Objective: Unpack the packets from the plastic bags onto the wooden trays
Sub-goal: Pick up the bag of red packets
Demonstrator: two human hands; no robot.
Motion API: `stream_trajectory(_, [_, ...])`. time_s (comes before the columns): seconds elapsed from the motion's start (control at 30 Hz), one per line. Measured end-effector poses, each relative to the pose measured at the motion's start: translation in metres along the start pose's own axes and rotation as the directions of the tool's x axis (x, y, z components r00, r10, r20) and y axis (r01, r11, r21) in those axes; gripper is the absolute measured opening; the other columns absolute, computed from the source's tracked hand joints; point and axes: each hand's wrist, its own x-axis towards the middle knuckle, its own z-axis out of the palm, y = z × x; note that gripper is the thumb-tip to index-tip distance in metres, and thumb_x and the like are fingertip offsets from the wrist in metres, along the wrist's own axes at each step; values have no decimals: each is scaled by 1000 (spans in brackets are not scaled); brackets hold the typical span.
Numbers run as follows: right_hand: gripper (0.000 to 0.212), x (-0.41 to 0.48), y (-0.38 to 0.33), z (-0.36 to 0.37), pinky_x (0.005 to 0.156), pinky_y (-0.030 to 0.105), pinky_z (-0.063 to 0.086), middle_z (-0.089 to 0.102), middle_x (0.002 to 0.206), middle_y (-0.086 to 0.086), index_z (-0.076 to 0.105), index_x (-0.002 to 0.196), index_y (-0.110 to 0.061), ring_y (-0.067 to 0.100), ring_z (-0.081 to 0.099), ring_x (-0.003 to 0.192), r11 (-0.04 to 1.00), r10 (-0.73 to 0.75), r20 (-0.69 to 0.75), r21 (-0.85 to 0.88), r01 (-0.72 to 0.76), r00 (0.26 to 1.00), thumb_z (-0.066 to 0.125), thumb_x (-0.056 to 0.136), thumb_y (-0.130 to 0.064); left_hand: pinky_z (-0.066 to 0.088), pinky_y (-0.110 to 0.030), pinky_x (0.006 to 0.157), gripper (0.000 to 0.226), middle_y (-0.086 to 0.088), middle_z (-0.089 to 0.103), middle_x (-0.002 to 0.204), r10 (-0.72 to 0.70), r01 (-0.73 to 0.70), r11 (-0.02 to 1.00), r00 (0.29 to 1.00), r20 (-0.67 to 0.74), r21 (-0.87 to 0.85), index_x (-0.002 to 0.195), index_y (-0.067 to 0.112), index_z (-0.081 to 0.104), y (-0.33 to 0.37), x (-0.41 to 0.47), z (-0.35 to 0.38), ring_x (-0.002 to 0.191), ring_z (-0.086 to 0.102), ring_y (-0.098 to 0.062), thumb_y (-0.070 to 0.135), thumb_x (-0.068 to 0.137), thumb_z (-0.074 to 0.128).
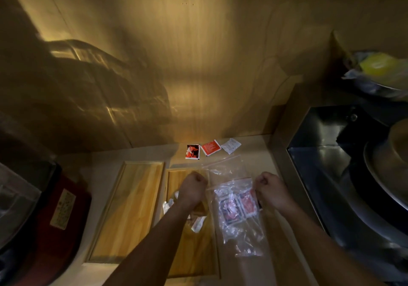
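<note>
Both hands closed on the top edge of a clear plastic bag (239, 215): left hand (194, 186) at its left corner, right hand (270, 188) at its right. Red-and-blue packets (237, 206) visible inside. Two wooden trays (130, 210) lie left of the bag. Three loose packets (210, 147) rest against the back wall.

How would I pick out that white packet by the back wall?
Find the two wooden trays. Past the right tray, three packets lie in a row on the counter below the wall. The white packet is the rightmost, beside an orange packet and a dark red packet; it alone is pale.
</note>
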Motion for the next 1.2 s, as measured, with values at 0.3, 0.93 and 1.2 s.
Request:
stream_trajectory(0.3, [27,11,-4,9,39,18,34,51,35,3,56,56,-4,14,47,29,906,274,86,310,-287,958,57,83,-5,46,-45,102,34,-23,60,125,-223,247,915,969,111,-319,122,0,55,12,26,19,114,57,-38,15,91,50])
stream_trajectory(0.93, [22,17,-12,2,61,26,45,71,68,-3,66,73,-15,14,64,64,877,-2,185,473,-87,983,52,89,-9,58,-35,64,5,-19,69,88,-177,282,731,958,227,-621,87,2,64,11,23,2,69,67,-25,1,82,63])
stream_trajectory(1.2, [29,28,-45,-8,63,33,52,74,68,-2,66,62,-20,23,66,75,896,-9,148,440,-58,989,55,86,-8,54,-26,42,13,-5,66,67,155,-126,803,988,-1,-582,83,16,61,43,4,-33,46,64,-12,4,81,66])
